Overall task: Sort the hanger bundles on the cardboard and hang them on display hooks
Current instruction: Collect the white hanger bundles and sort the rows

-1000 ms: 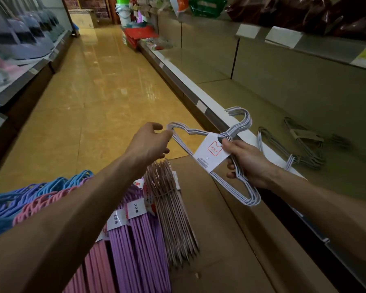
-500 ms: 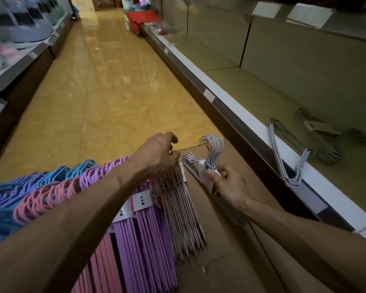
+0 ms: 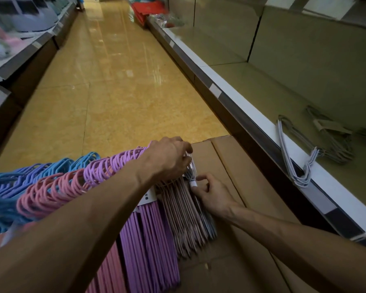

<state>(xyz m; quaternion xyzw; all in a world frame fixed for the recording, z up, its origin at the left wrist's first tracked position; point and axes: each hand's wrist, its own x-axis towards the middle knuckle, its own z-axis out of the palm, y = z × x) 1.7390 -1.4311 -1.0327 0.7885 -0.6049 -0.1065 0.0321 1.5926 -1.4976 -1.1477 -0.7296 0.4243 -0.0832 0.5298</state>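
Here the white wire hanger bundle (image 3: 191, 176) lies on the cardboard (image 3: 226, 163) against the pink wire stack (image 3: 184, 214); my right hand (image 3: 211, 193) pinches its label, my left hand (image 3: 167, 159) grips the hooks (probably squaring the row). More bundles (image 3: 300, 157) lie on the shelf (image 3: 251, 115).

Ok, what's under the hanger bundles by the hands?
Flat cardboard lies under the purple bundles and the pale bundle, and shows bare to their right. What lies under the blue hangers and pink hangers is hidden by the left arm.
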